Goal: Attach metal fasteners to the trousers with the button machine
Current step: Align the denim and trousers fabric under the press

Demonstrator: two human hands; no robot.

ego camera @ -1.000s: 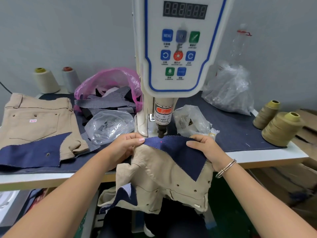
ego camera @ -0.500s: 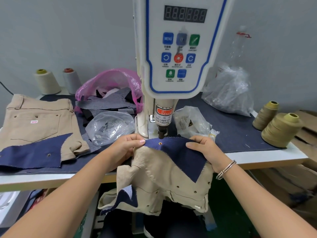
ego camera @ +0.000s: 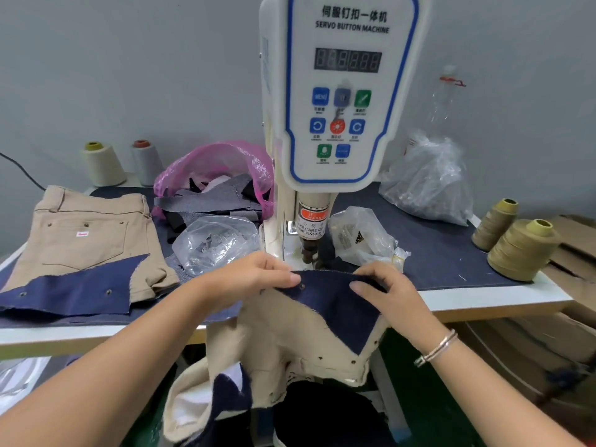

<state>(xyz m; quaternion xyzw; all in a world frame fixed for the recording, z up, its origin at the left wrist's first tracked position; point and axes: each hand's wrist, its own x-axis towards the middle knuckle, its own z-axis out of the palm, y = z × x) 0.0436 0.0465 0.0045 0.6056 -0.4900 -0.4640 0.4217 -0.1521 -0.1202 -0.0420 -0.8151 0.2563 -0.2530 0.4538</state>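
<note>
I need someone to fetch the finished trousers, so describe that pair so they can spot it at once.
Start at the white button machine and look left along the table. The finished trousers lie flat at its left end, near two pale thread cones. Unlike the pair in the hands, nobody touches them, and a small red label marks the back pocket.

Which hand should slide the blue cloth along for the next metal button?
Probably the left hand: its fingertips pinch the blue cloth right beside the fastener; the right hand grips farther away.

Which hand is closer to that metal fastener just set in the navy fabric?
Left. The left hand has its fingertips right beside the fastener on the navy fabric; the right hand grips the fabric's edge farther off, on the fastener's other side.
</note>
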